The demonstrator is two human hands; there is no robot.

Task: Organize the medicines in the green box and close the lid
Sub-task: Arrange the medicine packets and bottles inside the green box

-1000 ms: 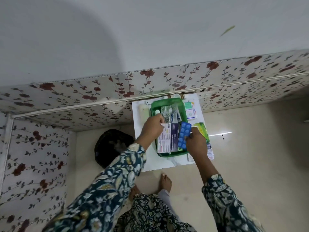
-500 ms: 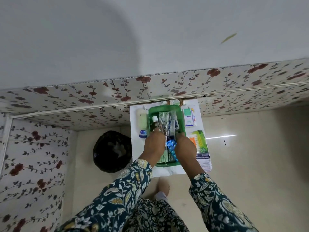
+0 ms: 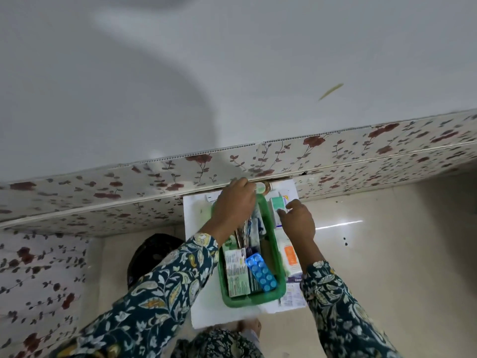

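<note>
The green box [image 3: 280, 285] lies open on a white sheet [image 3: 204, 308] on the floor. Inside it are a blue blister pack [image 3: 260, 273], a printed medicine carton [image 3: 236, 273] and foil strips [image 3: 254, 228]. My left hand [image 3: 235, 208] reaches over the box's far end, fingertips against a small round pale-green thing [image 3: 261, 187] by the wall; whether it grips it is hidden. My right hand [image 3: 299, 223] hovers right of the box, fingers apart, touching a white-and-teal carton [image 3: 276, 204]. An orange-and-white carton [image 3: 290, 257] lies beside the box's right wall.
A floral-patterned panel [image 3: 335, 156] runs along the wall just behind the sheet. A black round object [image 3: 152, 250] sits on the floor to the left. Printed leaflets [image 3: 293, 298] lie at the sheet's near right corner. My foot [image 3: 251, 326] is below the sheet.
Both hands have let go of the blue blister pack and the printed carton, which now lie in the box. My left hand moved to the far end and my right hand to the teal carton.
</note>
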